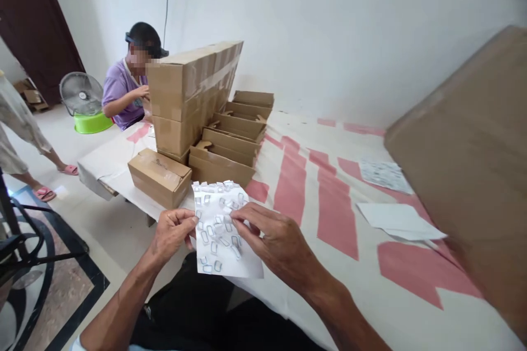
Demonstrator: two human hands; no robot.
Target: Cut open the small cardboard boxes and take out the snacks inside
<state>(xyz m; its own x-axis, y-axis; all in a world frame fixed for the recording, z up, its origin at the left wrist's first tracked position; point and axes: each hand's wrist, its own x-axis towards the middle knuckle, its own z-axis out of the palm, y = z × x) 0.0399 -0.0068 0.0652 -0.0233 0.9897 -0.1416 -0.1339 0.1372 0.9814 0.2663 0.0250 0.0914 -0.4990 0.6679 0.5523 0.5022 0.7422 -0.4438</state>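
In front of my lap is a white paper sheet (249, 263) covered with small, loose-looking rectangular pieces outlined in blue-grey. Several pieces stand up along its top edge. My left hand (171, 233) is closed on the sheet's left edge, thumb on top. Over the sheet's right half, my right hand (274, 236) has thumb and forefinger pinched together at a small white paper piece (227, 211). Whether that piece is still joined to the sheet I cannot tell.
Stacked cardboard boxes (167, 93) stand beyond my hands, beside a row of open cartons (222, 166) and a closed small box (158, 175). Papers (397, 221) lie on the cloth-covered table (366, 296). A large carton (465, 164) leans in at right. A person (123, 93) sits across.
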